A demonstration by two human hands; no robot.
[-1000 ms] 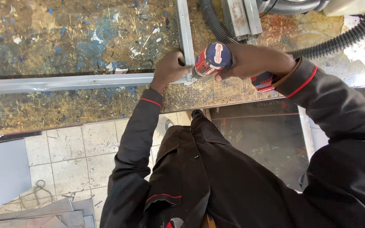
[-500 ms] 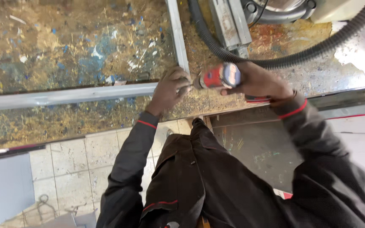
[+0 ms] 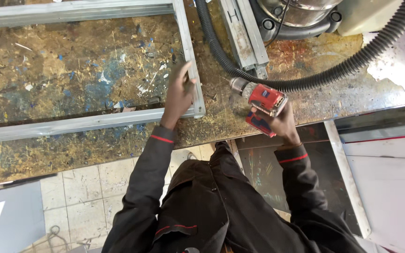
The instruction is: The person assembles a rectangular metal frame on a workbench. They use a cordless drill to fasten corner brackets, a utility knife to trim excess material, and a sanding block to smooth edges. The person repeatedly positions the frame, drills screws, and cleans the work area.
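Nearest to us, our dark jacket with red cuff piping fills the lower middle, above the tiled floor. Our right hand is closed around the grip of the red drill, which now sits clear of the frame's corner, its chuck pointing up and left over bare surface; a second ago it was pressed right at that corner joint, so we judge the drilling or driving there has paused or ended. Our left hand has moved too: it rests along the right rail of the grey metal frame, just above the corner, fingers partly curled against the rail; whether it pinches anything small we cannot tell. The frame lies flat on the worn, paint-stained surface, its lower rail running left from the corner and its right rail running up. Beyond the drill a black ribbed hose curves across, beside short metal profiles. Farthest off stands a vacuum's metal drum.
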